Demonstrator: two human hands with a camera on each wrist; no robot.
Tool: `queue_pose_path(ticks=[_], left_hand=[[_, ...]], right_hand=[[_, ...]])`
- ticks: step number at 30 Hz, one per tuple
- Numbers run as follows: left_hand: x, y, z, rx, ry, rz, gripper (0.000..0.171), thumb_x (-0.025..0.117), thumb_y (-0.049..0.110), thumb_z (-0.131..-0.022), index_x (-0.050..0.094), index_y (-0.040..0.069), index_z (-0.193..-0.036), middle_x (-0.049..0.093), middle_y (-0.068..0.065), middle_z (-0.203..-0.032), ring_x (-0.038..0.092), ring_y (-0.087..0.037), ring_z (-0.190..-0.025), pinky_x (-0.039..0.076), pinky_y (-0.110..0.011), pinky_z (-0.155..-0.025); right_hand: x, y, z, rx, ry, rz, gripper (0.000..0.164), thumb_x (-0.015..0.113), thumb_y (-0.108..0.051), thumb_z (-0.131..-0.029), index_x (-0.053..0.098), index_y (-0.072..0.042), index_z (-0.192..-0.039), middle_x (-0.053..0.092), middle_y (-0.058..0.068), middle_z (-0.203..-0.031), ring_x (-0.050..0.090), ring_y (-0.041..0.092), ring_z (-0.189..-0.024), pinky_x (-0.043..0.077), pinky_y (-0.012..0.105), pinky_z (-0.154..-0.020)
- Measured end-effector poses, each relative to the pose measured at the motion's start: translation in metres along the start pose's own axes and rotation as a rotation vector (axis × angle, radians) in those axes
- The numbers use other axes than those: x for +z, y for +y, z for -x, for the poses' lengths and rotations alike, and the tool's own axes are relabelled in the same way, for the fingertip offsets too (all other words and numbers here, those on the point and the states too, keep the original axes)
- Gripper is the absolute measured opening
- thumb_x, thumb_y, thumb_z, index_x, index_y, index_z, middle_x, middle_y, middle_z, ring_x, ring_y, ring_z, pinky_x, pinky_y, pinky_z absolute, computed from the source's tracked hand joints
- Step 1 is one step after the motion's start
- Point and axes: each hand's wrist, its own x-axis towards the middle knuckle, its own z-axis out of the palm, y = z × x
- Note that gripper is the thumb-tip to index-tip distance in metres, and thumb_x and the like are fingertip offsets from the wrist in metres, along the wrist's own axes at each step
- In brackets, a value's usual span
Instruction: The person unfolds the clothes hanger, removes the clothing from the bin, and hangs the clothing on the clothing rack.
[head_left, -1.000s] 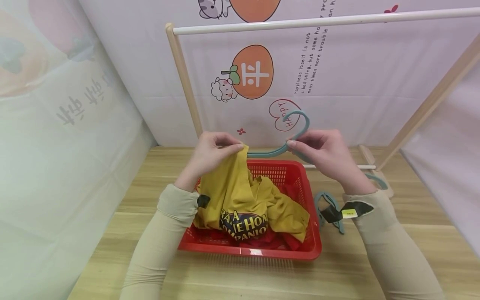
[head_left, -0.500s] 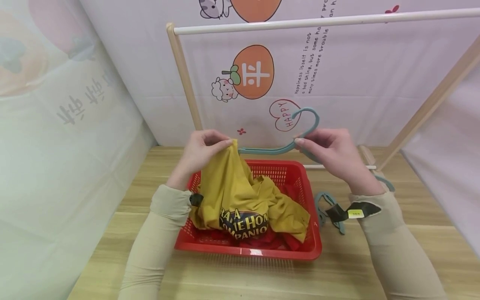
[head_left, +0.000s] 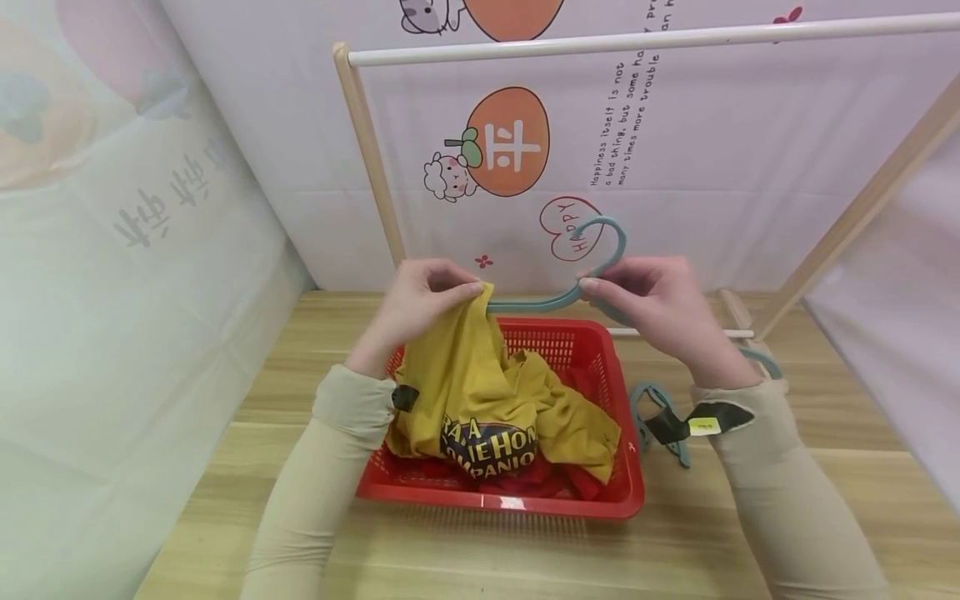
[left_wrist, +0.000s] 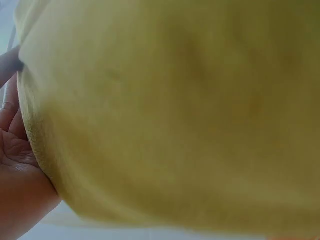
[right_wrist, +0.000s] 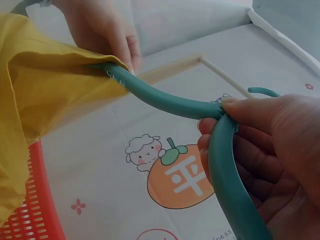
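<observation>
My left hand (head_left: 427, 304) pinches the edge of a yellow T-shirt (head_left: 465, 375) with dark printed lettering, lifting that part above a red basket (head_left: 562, 502). The rest of the shirt lies in the basket. My right hand (head_left: 652, 308) grips a teal clothes hanger (head_left: 536, 306) at the base of its hook, between thumb and fingers. One arm of the hanger runs into the shirt's opening, as the right wrist view shows, and its tip is hidden in the fabric (right_wrist: 55, 75). Yellow cloth (left_wrist: 170, 125) fills most of the left wrist view.
Red cloth (head_left: 581, 482) lies under the shirt in the basket. A second teal hanger (head_left: 660, 417) rests on the wooden table (head_left: 255, 433) right of the basket, with another teal piece (head_left: 763, 362) farther right. Behind stands a rack with a white rail (head_left: 645, 40).
My two hands and the hanger shifted right, then came back left. The hanger's arm has slid a little farther into the shirt since half a second ago.
</observation>
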Motion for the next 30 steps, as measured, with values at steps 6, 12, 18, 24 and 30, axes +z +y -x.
queue_pose_path(ticks=[6,12,18,24,30], left_hand=[[0.012,0.008,-0.004,0.051,-0.017,0.006,0.010,0.079,0.018,-0.092,0.080,0.008,-0.096,0.075,0.001,-0.091,0.069,-0.017,-0.082,0.056,-0.032,-0.075],[0.025,0.017,-0.009,0.113,-0.041,0.024,0.008,0.079,0.014,-0.092,0.080,0.007,-0.094,0.074,0.001,-0.086,0.070,-0.016,-0.079,0.056,-0.031,-0.075],[0.038,0.029,-0.012,0.159,-0.084,0.057,0.008,0.078,0.017,-0.093,0.080,0.010,-0.094,0.075,0.004,-0.087,0.071,-0.015,-0.081,0.057,-0.032,-0.076],[0.040,0.038,-0.011,0.151,-0.110,0.051,0.010,0.077,0.019,-0.094,0.081,0.010,-0.097,0.075,0.005,-0.089,0.070,-0.014,-0.083,0.057,-0.031,-0.077],[0.030,0.045,-0.007,0.133,-0.228,-0.106,0.018,0.077,0.022,-0.094,0.080,0.011,-0.108,0.075,0.009,-0.097,0.066,-0.007,-0.091,0.054,-0.028,-0.083]], right_hand=[[0.007,-0.002,-0.003,-0.001,-0.018,-0.019,0.016,0.076,-0.017,-0.095,0.079,-0.004,-0.102,0.076,0.008,-0.088,0.071,0.017,-0.077,0.058,0.024,-0.068],[0.015,-0.006,-0.005,-0.034,-0.035,-0.032,0.014,0.075,-0.015,-0.095,0.079,-0.005,-0.105,0.076,0.007,-0.091,0.071,0.016,-0.078,0.057,0.023,-0.068],[0.026,-0.008,-0.008,-0.067,-0.048,-0.074,0.013,0.076,-0.015,-0.095,0.079,-0.005,-0.103,0.076,0.005,-0.090,0.071,0.018,-0.079,0.058,0.025,-0.069],[0.029,-0.006,-0.010,-0.084,-0.041,-0.109,0.011,0.075,-0.014,-0.095,0.077,-0.005,-0.102,0.075,0.003,-0.091,0.071,0.027,-0.081,0.059,0.028,-0.072],[0.025,-0.009,-0.010,-0.087,-0.027,-0.114,0.011,0.076,-0.013,-0.094,0.075,-0.005,-0.102,0.074,0.003,-0.091,0.071,0.023,-0.080,0.059,0.027,-0.070]])
